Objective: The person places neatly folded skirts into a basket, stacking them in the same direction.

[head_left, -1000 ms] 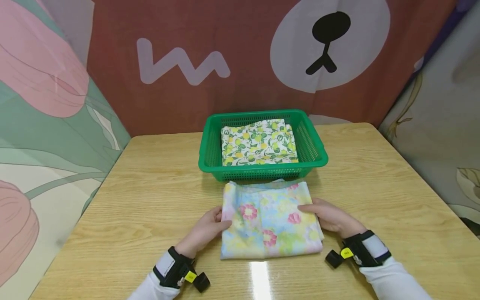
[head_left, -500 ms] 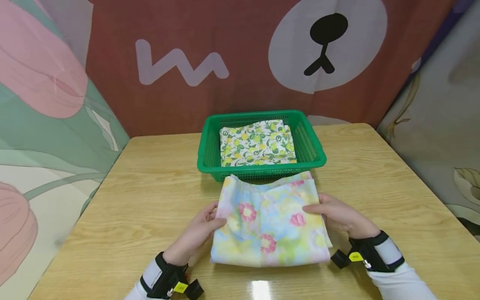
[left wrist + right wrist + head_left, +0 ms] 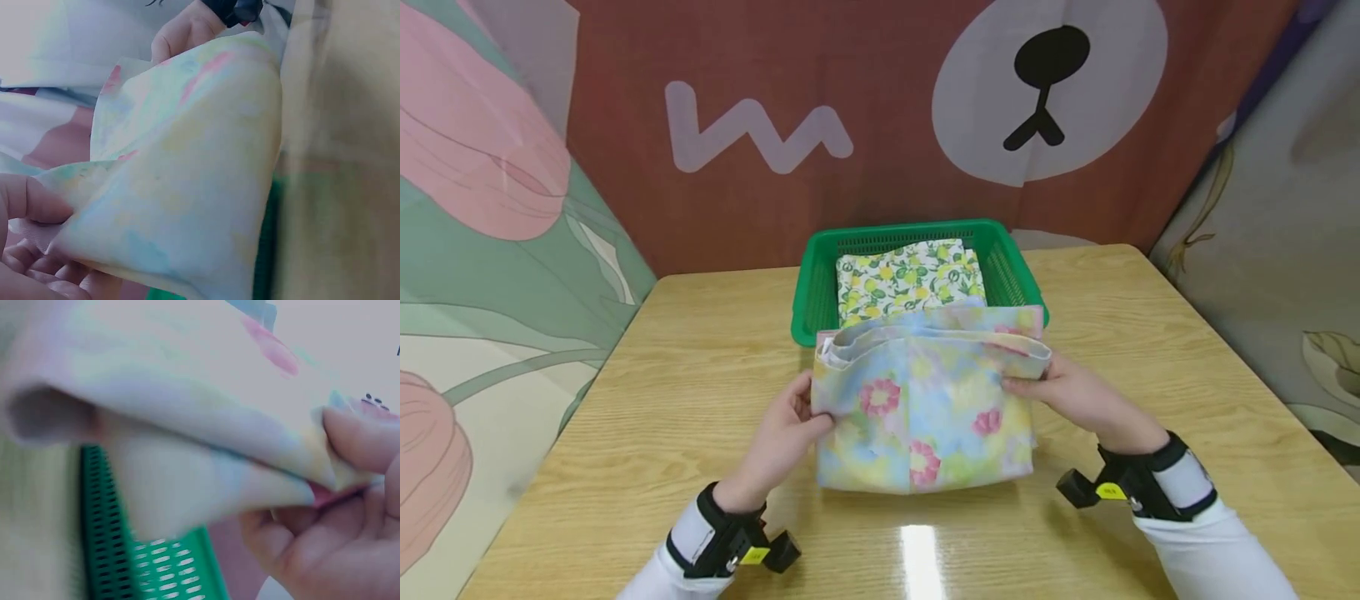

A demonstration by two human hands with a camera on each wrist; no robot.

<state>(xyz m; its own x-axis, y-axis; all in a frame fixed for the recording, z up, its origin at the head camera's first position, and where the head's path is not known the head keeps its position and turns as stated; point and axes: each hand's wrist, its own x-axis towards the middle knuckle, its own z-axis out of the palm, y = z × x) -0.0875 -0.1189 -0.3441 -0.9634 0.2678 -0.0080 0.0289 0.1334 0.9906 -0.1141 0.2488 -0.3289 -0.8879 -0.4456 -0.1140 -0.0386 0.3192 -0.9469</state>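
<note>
A folded pastel flower-print cloth (image 3: pixel 925 400) is lifted off the wooden table (image 3: pixel 700 367), just in front of a green plastic basket (image 3: pixel 808 287). My left hand (image 3: pixel 790 421) pinches its left edge, thumb on top. My right hand (image 3: pixel 1060 387) pinches its right edge. The left wrist view shows the cloth (image 3: pixel 181 181) held between thumb (image 3: pixel 31 200) and fingers. In the right wrist view the thumb (image 3: pixel 362 440) presses the cloth (image 3: pixel 187 406) above the basket rim (image 3: pixel 103 537). A folded lemon-print cloth (image 3: pixel 910 279) lies inside the basket.
Printed fabric screens stand around the table: a brown bear-face curtain (image 3: pixel 925 108) behind the basket, a tulip print (image 3: pixel 475 208) on the left and a grey one (image 3: pixel 1285 208) on the right. Bare tabletop lies on both sides of the basket.
Both hands have raised the flower-print cloth from lying flat on the table and carried it toward the basket; its far edge now overlaps the basket's front rim.
</note>
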